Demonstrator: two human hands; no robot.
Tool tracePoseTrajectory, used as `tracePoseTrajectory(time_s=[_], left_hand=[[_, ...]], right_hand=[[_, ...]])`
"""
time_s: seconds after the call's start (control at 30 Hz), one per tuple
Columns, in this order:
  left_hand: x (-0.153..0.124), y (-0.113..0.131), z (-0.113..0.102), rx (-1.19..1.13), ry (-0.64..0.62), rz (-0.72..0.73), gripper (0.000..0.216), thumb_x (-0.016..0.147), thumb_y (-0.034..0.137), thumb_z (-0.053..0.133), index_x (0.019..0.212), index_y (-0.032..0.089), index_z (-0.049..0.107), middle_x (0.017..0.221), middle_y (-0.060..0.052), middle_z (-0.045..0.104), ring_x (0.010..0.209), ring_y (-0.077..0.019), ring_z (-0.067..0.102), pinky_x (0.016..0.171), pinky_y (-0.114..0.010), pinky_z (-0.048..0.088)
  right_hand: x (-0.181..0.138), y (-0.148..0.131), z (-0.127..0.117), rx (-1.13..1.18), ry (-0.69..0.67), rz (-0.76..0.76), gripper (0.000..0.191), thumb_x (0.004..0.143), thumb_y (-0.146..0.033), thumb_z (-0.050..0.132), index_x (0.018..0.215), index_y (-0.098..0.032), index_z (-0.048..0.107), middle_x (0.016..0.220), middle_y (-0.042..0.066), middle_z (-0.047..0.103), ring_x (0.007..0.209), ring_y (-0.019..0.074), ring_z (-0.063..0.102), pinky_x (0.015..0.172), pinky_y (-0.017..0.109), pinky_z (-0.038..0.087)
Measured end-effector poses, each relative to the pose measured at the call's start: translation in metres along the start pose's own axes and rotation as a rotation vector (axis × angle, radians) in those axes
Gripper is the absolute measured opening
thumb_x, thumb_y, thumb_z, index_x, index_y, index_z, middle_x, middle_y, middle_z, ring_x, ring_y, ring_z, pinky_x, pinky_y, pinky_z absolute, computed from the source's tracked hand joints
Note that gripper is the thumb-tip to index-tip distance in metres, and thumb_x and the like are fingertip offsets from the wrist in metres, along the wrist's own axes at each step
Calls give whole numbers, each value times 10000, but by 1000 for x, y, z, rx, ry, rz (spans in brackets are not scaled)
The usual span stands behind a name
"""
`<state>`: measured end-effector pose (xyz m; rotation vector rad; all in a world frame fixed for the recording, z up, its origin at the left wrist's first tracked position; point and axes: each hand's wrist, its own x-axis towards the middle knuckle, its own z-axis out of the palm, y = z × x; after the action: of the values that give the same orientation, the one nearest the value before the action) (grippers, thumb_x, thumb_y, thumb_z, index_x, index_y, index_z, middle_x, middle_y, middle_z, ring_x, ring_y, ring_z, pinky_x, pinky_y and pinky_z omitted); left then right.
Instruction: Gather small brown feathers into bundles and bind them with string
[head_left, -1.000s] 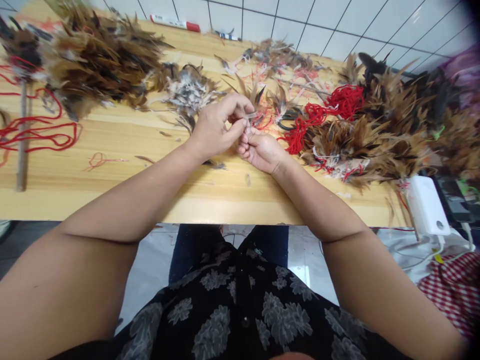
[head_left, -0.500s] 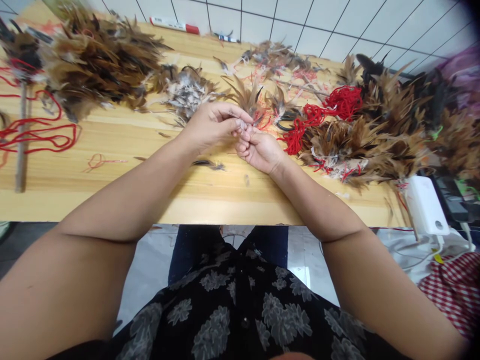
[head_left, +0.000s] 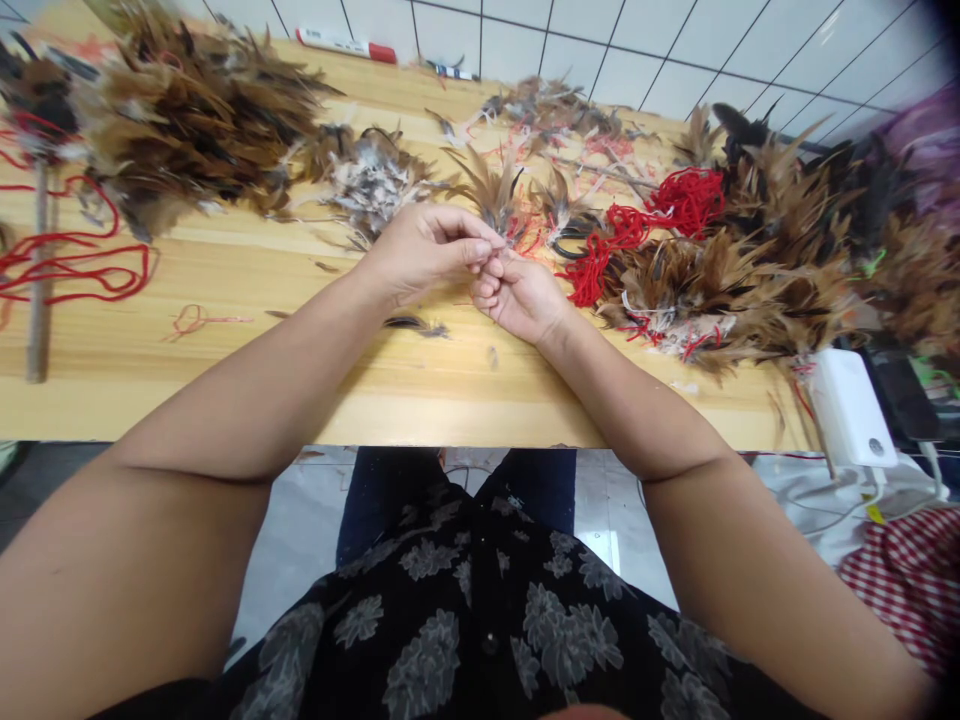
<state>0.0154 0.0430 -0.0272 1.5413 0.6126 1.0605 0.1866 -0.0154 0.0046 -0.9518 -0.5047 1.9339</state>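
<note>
Over the middle of the table, my left hand (head_left: pixel 436 250) and my right hand (head_left: pixel 523 297) meet at the fingertips. Both are closed in a pinch, and whatever lies between them is too small and hidden to name. Just beyond the fingers is a small tuft of brown feathers (head_left: pixel 491 190); I cannot tell whether they touch it. Another small feather tuft (head_left: pixel 556 205) is to its right, close to bits of red thread. A dark loose feather (head_left: pixel 416 325) lies under my left wrist.
Brown feathers are heaped at the left (head_left: pixel 195 120) and right (head_left: pixel 720 280). Red yarn (head_left: pixel 686 203) lies tangled at right. A stick (head_left: pixel 37 280) with loose red cord is at far left. Markers (head_left: pixel 345 45) lie by the tiled wall; a white power bank (head_left: pixel 853 405) sits at the right edge.
My fingertips have drawn slightly closer together, and the whitish bit seen between them earlier is now mostly hidden. Both arms stay almost in place.
</note>
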Motion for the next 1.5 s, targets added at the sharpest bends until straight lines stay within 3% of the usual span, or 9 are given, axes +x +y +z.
tracePoseTrajectory(time_s=[0.27, 0.5, 0.77, 0.93, 1.03, 1.2, 1.37, 1.5], left_hand=[[-5, 4, 3, -39, 66, -80, 247, 1006, 399, 1038, 1012, 214, 873, 921, -69, 869, 1089, -353, 894, 991, -468, 740], [-5, 5, 8, 1, 41, -58, 221, 1052, 424, 950, 1033, 234, 838, 937, -44, 862, 1011, -309, 894, 992, -484, 750], [-1, 2, 8, 31, 25, 16, 386, 909, 642, 991, 956, 285, 854, 873, -41, 845, 772, -252, 737, 824, -506, 634], [-4, 7, 10, 112, 26, -53, 450, 980, 697, 939, 987, 275, 780, 919, -49, 844, 1084, -348, 815, 1025, -572, 630], [-5, 7, 13, 108, 31, -59, 477, 961, 712, 947, 969, 286, 732, 873, -45, 810, 1177, -384, 810, 1043, -592, 629], [-4, 6, 15, 54, 9, -74, 528, 878, 736, 993, 927, 293, 709, 827, -29, 774, 830, -281, 730, 837, -535, 630], [-3, 10, 15, 101, 98, -64, 474, 882, 672, 981, 849, 285, 710, 852, -30, 801, 894, -275, 743, 846, -482, 617], [-3, 11, 17, 67, 102, -40, 354, 839, 564, 975, 821, 292, 749, 802, -23, 787, 766, -249, 705, 795, -495, 615]], right_hand=[[-1, 1, 3, 7, 14, 7, 307, 1054, -33, 543, 894, -254, 402, 726, -85, 481, 572, 61, 384, 537, 142, 309], [-1, 3, 3, 39, 19, 4, 299, 1093, -51, 510, 891, -252, 418, 687, -93, 405, 567, 75, 343, 534, 144, 302], [-1, 3, 4, 13, 36, 4, 326, 1012, -31, 557, 850, -256, 386, 685, -82, 411, 574, 87, 366, 533, 159, 321], [-3, 3, 7, -6, 60, 4, 324, 1003, -10, 542, 852, -253, 390, 684, -85, 405, 565, 71, 376, 527, 145, 315], [-3, 4, 8, -3, 70, -8, 344, 1048, -41, 547, 851, -260, 368, 670, -91, 390, 562, 71, 386, 532, 143, 316], [-4, 5, 9, -21, 87, -5, 360, 1077, -78, 570, 860, -267, 353, 651, -98, 379, 558, 75, 403, 537, 148, 322], [-4, 5, 9, -26, 73, -9, 341, 1019, -30, 585, 878, -263, 380, 662, -104, 378, 554, 67, 380, 538, 149, 310], [-3, 6, 7, -19, 56, -24, 353, 1023, -37, 588, 882, -268, 362, 668, -103, 367, 562, 71, 385, 551, 150, 311]])
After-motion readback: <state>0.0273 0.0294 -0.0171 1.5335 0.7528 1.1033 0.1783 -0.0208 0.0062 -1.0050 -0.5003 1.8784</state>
